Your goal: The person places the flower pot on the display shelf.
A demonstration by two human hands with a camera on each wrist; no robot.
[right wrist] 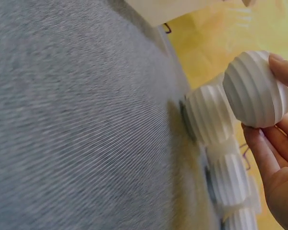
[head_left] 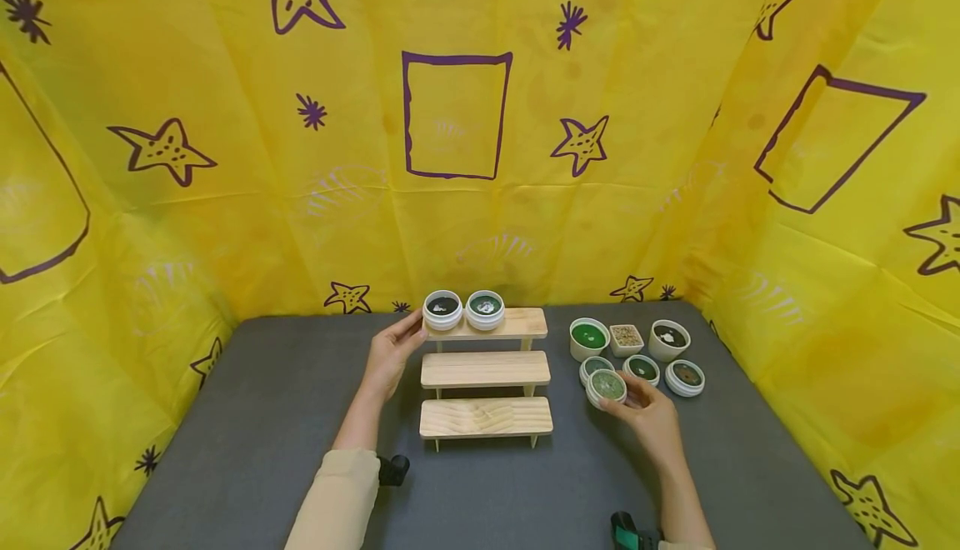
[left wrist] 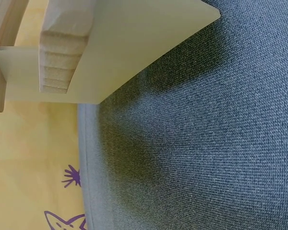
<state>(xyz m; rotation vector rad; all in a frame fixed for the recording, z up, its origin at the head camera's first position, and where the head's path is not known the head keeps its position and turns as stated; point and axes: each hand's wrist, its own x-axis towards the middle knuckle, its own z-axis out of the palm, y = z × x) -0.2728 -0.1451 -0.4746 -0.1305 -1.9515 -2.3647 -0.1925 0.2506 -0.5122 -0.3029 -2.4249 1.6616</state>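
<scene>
In the head view, my right hand [head_left: 651, 418] pinches a small white jar with pale green contents [head_left: 606, 386] between thumb and fingers. The right wrist view shows this ribbed jar [right wrist: 253, 90] tilted and raised above the others. My left hand [head_left: 392, 358] reaches to the left end of the top step of a three-step wooden stand [head_left: 486, 369]. Its fingertips are right at the left side of a white jar with dark contents [head_left: 442, 310]. Beside that jar stands a white jar with dark green contents [head_left: 485, 310].
Right of the stand sit a bright green cup [head_left: 589, 338], a square dish of grains [head_left: 626, 339], a dark-filled cup [head_left: 669, 339] and several low jars, one with brownish contents [head_left: 685, 377]. Yellow patterned cloth [head_left: 457, 233] walls the grey table [head_left: 300, 417] at back and sides.
</scene>
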